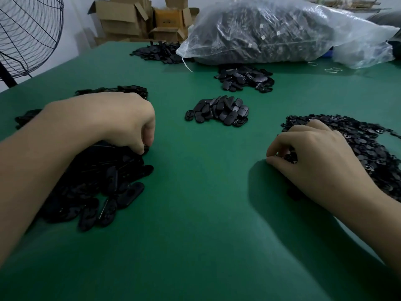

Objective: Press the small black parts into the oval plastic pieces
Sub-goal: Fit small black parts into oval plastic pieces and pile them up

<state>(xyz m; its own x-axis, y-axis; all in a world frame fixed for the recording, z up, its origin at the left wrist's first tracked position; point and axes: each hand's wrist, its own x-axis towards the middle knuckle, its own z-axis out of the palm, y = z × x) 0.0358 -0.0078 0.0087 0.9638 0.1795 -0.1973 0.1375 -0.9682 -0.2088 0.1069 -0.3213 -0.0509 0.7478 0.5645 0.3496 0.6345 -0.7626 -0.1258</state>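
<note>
Green bench [195, 235] nearest; left hand [104, 120] pinches an oval piece [147, 147]; right hand [314, 153] curls among small black parts [368, 148], grip unclear. Fan [28, 35], boxes [125, 18], bag [271, 29] behind.

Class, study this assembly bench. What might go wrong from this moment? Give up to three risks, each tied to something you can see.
1. The right hand pinches into the thin, overlapping small black parts; several may lift at once.
2. The left hand picks at the oval pieces with its forearm over them; a sweep could scatter them across the green table.
3. Every pile is black, so the centre pile could get mixed with others.
</note>
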